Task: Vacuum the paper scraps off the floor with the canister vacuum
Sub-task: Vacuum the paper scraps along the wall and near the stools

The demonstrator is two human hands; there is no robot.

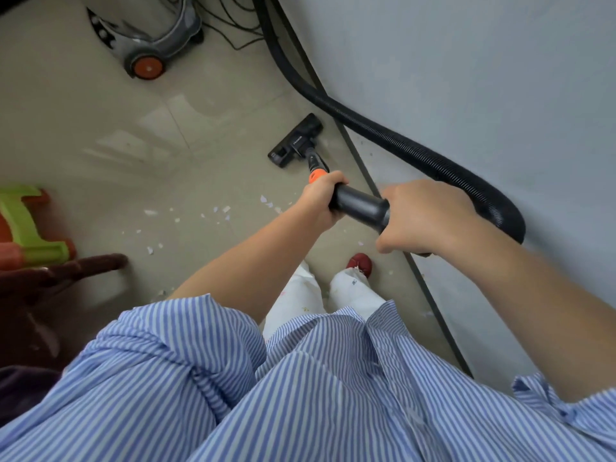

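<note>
Already both hands are wrapped around the rigid black plastic wand handle [361,208]: the left hand [321,203] makes a closed grip just behind the orange collar [316,176], the right hand [423,218] clamps the rear bend where the ribbed black flexible hose [383,135] joins. That two-handed hold suits a stiff, fairly light tube. Farther out, the flat black floor nozzle [296,141] rests on the beige tiled floor [100,105], beyond the small white paper scraps [226,210], which look feather-light. The grey canister vacuum with orange wheel [150,38] stands well apart.
</note>
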